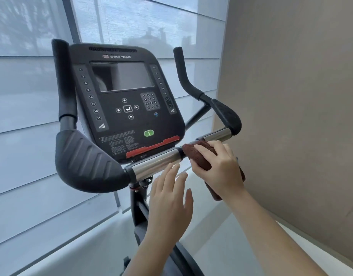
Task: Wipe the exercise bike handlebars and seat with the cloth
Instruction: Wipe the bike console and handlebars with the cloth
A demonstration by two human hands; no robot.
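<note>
Two hands at handlebar [155, 164]: our R hand [221, 173] holds cloth [198, 153] on chrome centre, fingers curled over it; L hand [169, 199] just below, fingers straight, slightly apart.

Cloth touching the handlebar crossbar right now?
Touching. Head view: the right hand grips the brown cloth draped over the crossbar, no gap visible.

Bare forearms [271, 236] (left hand [169, 198], right hand [218, 169]).
</note>
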